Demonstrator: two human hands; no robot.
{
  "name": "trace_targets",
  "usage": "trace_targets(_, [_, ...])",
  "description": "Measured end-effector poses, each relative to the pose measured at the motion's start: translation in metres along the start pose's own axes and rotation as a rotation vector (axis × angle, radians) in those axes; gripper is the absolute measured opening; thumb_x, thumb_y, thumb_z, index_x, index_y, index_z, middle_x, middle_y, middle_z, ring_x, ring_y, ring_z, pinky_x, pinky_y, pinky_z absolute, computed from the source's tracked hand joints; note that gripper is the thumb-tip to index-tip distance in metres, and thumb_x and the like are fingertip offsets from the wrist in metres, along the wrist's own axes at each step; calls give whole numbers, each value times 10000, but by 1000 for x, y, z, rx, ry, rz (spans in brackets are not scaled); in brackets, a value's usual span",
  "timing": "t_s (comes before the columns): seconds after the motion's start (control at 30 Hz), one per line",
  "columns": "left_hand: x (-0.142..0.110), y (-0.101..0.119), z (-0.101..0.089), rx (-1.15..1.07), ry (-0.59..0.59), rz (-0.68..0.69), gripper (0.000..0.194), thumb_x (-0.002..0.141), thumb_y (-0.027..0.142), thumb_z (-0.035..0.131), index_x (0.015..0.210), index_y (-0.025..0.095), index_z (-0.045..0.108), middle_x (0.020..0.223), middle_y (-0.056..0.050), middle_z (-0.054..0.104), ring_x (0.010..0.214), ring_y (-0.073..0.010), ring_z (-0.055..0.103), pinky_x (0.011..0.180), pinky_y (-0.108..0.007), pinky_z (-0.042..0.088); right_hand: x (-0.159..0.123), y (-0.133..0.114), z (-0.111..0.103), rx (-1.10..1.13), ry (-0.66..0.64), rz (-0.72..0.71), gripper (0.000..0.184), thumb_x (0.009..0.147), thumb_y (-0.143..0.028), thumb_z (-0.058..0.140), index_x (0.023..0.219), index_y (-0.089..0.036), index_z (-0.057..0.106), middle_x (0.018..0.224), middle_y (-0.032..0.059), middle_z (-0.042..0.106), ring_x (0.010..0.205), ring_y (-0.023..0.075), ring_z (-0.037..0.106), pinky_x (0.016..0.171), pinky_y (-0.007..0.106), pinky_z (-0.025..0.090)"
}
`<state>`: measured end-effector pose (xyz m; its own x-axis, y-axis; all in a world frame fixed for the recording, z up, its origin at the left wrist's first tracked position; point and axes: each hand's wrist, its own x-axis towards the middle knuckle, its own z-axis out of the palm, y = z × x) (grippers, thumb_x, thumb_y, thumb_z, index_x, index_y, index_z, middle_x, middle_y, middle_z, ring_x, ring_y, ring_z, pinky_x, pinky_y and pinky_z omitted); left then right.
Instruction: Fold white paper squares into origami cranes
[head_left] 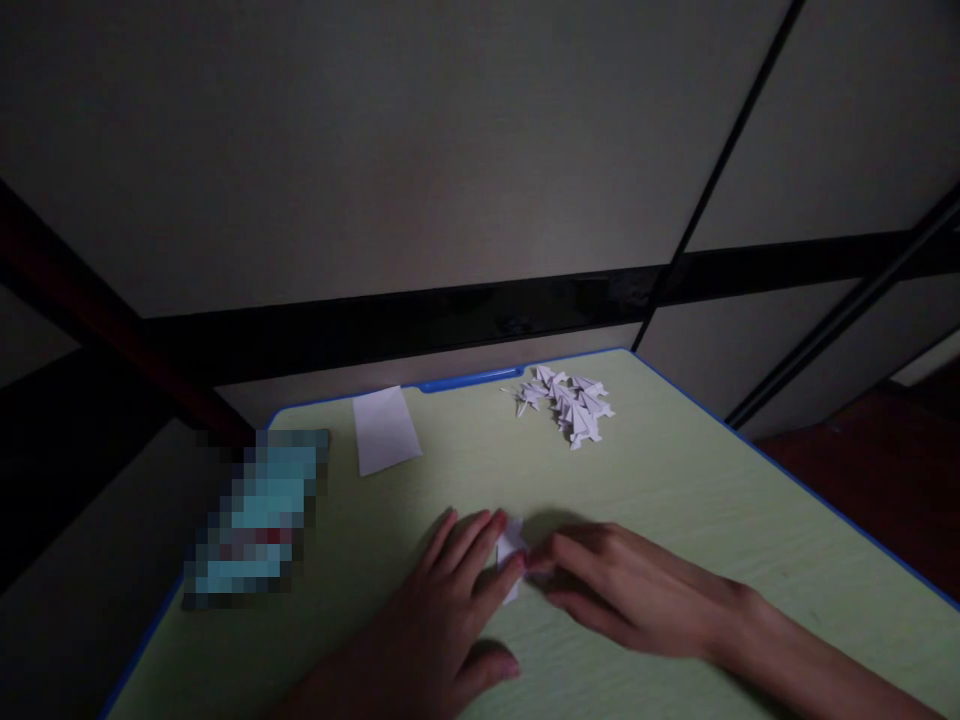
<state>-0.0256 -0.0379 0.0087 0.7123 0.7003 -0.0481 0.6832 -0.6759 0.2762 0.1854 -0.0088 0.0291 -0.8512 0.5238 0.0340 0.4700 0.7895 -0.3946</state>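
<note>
A small folded white paper lies on the table near its middle, partly covered by my fingers. My left hand rests flat with its fingers spread, and its index and middle fingertips press on the paper. From the right side, my right hand has its fingers curled in, with thumb and index finger closed at the paper's right edge. The fingertips of both hands nearly meet there. How much paper is between the right fingertips is partly hidden.
Several folded paper figures are piled toward the back right. A flat white sheet lies at the back left. The left edge holds a pixelated blue-green object. The pale green table has a blue rim, with cabinet panels behind it.
</note>
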Motion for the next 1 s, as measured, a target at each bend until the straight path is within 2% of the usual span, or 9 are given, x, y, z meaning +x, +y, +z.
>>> trace_targets(0.1, [-1, -2, 2, -11, 15, 12, 598, 740, 436, 465, 1265, 248, 247, 1377, -95, 149, 1244, -272, 97, 972, -515, 163, -5, -6, 7, -19, 17, 20, 179, 814, -226, 423, 943, -115, 477, 904, 101, 583, 846, 174, 542, 729, 316, 473])
trace_targets(0.2, [-1, -4, 4, -17, 8, 30, 622, 735, 459, 457, 1273, 254, 221, 1379, -105, 127, 1246, -274, 75, 967, -528, 151, -11, -10, 18, -80, 63, 46, 340, 797, -282, 459, 1064, -73, 431, 1119, 172, 497, 1065, 226, 436, 869, 363, 417])
trace_targets(0.27, [-1, -5, 4, -14, 5, 31, 630, 732, 466, 457, 1274, 262, 212, 1380, -105, 119, 1247, -272, 69, 966, -530, 149, -13, -9, 26, -115, 89, 57, 429, 786, -316, 472, 1121, -60, 394, 1195, 189, 438, 1131, 241, 370, 907, 375, 389])
trace_targets(0.37, [-1, -5, 4, -10, 11, 27, 648, 718, 460, 483, 1274, 261, 214, 1383, -98, 113, 1247, -269, 74, 971, -522, 149, -13, -9, 30, -162, 109, 33, 489, 771, -391, 464, 1133, -69, 394, 1248, 194, 381, 1166, 253, 321, 918, 409, 368])
trace_targets(0.6, [0, -5, 3, -32, 11, 41, 610, 717, 460, 480, 1252, 254, 273, 1380, -108, 113, 1246, -275, 82, 960, -517, 190, -2, -10, 30, -187, 47, 3, 633, 700, -549, 436, 1114, -71, 415, 1280, 206, 322, 1199, 263, 259, 952, 433, 304])
trace_targets(0.8, [0, -5, 3, 9, 16, 26, 599, 713, 481, 470, 1239, 246, 303, 1371, -124, 150, 1245, -273, 91, 966, -527, 153, 4, -8, 29, -174, 33, 4, 696, 682, -580, 429, 1148, -65, 387, 1287, 214, 304, 1205, 274, 240, 975, 440, 252])
trace_targets(1.0, [-1, -6, 3, 43, 8, 20, 598, 741, 460, 447, 1266, 269, 236, 1375, -110, 141, 1246, -260, 97, 967, -524, 136, -15, -17, 24, -161, 2, 3, 720, 693, -559, 445, 1172, -30, 353, 1264, 240, 329, 1195, 278, 261, 974, 440, 253])
